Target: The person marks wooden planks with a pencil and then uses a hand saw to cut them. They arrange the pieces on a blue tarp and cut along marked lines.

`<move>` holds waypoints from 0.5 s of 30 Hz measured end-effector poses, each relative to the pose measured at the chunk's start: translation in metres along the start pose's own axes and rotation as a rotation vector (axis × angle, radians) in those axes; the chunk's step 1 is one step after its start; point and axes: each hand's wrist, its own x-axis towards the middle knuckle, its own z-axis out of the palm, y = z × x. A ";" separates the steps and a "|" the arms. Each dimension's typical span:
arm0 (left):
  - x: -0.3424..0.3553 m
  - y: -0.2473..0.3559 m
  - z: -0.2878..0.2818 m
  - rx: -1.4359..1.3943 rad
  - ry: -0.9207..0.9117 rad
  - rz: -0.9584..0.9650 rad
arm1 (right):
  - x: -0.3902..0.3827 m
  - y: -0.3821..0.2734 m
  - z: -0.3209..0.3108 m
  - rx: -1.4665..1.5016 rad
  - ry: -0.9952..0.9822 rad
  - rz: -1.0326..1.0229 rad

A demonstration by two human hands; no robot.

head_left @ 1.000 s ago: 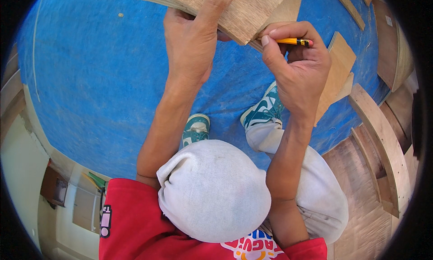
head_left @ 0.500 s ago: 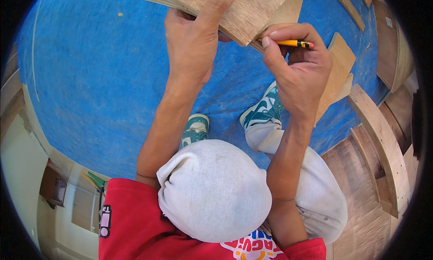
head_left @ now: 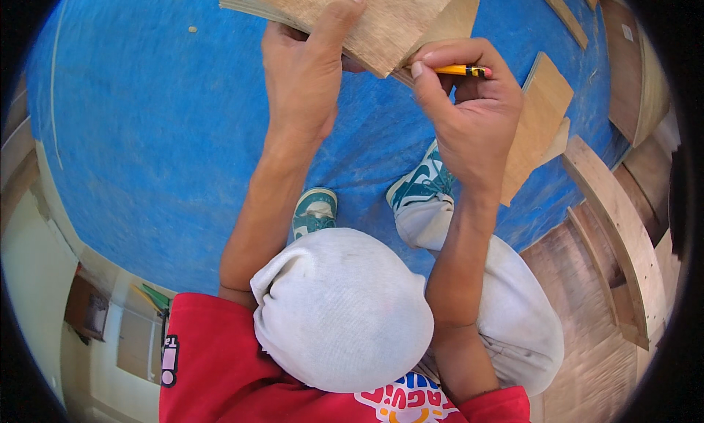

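Note:
At the top of the view, my left hand [head_left: 308, 78] grips a stack of plywood pieces [head_left: 396, 19], its thumb lying on the upper face. Pinched in the fingers of my right hand [head_left: 473, 104] is a short yellow pencil [head_left: 455, 70] with a pink eraser. The pencil's front end is at the near right corner of the stack, and its tip is hidden by my fingers. Below the top sheet, another plywood piece [head_left: 455, 19] juts out to the right.
A blue tarp [head_left: 161, 144] covers the floor. To the right lie loose plywood pieces [head_left: 539, 115], a narrow wood strip [head_left: 565, 16] and a curved wooden frame [head_left: 616, 232]. My shoes [head_left: 315, 210] rest on the tarp below my hands.
Both hands, the plywood stack and the pencil have shifted slightly to the left in the view. My grip on each stays the same.

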 end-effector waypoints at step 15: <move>0.006 -0.085 -0.061 -0.242 0.057 -0.243 | -0.004 0.102 -0.032 0.027 0.383 0.449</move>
